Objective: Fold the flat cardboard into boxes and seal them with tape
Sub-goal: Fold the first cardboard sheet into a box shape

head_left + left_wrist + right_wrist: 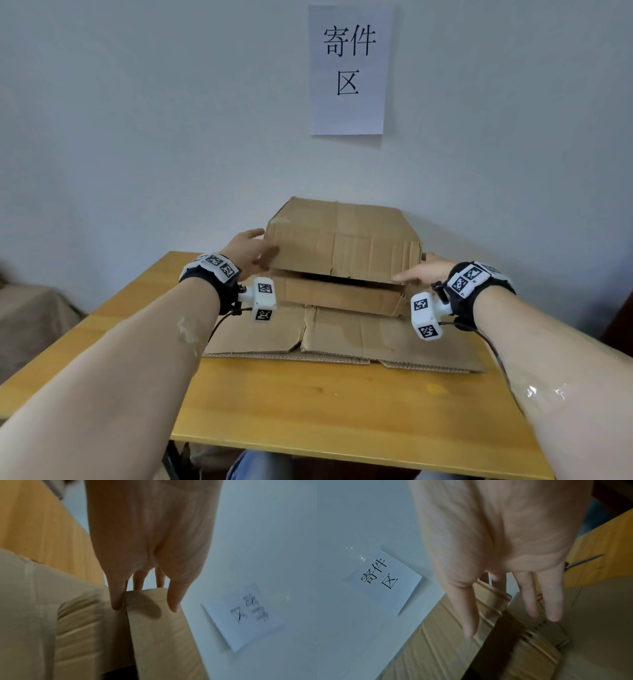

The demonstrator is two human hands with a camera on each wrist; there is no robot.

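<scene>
A brown cardboard box (342, 236) stands partly folded at the back of the yellow table (308, 404), on top of flat cardboard sheets (342, 337). Its front shows an upper flap and a lower flap (335, 296) with a dark gap between them. My left hand (255, 248) touches the box's left side with straight fingers; the left wrist view shows the left hand (145, 607) at the box (154, 635) edge. My right hand (411, 272) lies at the box's lower right corner, fingers straight. In the right wrist view, the right hand (510, 626) spreads over the box's corner (491, 601).
The box stands close to the pale wall, where a white paper sign (349, 68) with black characters hangs. A beige cloth-covered shape (30, 315) lies left of the table. Bare tabletop stretches from the flat cardboard to the front edge (342, 448).
</scene>
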